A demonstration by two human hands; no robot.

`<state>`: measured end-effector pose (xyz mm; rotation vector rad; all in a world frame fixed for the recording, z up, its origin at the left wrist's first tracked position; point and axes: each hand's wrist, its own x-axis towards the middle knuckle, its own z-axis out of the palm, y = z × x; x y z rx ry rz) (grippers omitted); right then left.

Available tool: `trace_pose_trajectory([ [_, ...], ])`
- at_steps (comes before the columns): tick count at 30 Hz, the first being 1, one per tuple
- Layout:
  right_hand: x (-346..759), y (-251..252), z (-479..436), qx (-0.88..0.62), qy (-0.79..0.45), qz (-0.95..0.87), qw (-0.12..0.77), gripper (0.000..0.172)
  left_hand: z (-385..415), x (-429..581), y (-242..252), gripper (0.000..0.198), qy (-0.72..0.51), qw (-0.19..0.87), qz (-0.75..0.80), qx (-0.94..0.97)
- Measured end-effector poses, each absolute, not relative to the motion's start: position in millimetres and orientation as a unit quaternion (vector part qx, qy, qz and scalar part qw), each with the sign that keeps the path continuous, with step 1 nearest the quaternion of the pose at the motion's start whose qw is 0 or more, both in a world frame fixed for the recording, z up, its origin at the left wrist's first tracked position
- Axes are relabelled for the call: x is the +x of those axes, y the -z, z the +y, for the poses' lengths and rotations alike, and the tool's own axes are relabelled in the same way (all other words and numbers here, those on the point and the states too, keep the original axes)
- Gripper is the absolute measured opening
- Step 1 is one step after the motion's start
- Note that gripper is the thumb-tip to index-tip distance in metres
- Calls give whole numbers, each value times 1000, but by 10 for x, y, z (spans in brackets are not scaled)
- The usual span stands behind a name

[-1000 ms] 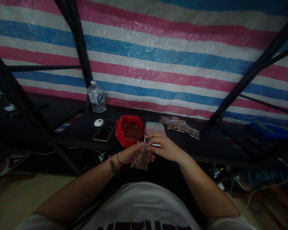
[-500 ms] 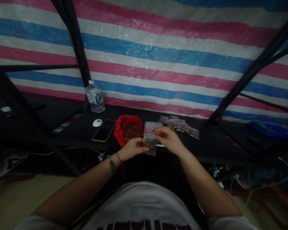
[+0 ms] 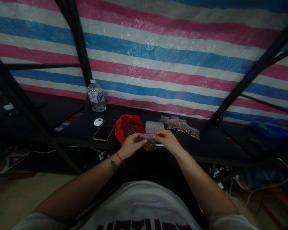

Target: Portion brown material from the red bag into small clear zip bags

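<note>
Between my hands is a small clear zip bag with brown bits in its lower part, held up near the table's front edge. My left hand pinches its upper left corner, thumb in front. At the upper right corner, the fingers of my right hand are closed on the bag's top edge. A red plastic bag, rolled open and full of loose brown pieces, stands just behind my left hand. Behind the held bag lies a flat, pale rectangular object, partly covered by my hands.
Several filled zip bags lie in a row at the back right of the black table. To the left are a phone, a white oval object and a clear plastic bottle. Black metal posts frame the striped sheet behind.
Both hands have shifted to the bag's top corners, my left hand moving up from its side. The bag has risen slightly and its top edge is now stretched between my fingers.
</note>
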<state>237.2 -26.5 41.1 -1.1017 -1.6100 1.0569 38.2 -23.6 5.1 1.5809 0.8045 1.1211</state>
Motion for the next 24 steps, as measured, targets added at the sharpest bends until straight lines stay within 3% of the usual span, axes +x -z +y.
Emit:
trace_pose_trajectory([
  [4,2322,-412,-273,-445,-423,-653,445,24,-195,359,-55,29,-506,451,372,634],
  [11,2311,-366,-262,-448,-414,-662,436,23,-182,356,-43,30,-529,482,358,600],
  [16,2325,-317,-235,-447,-369,-666,469,22,-182,343,-52,31,-519,486,368,599],
  [24,2365,-360,-241,-456,-341,-690,446,21,-169,289,-77,24,-509,441,381,633],
])
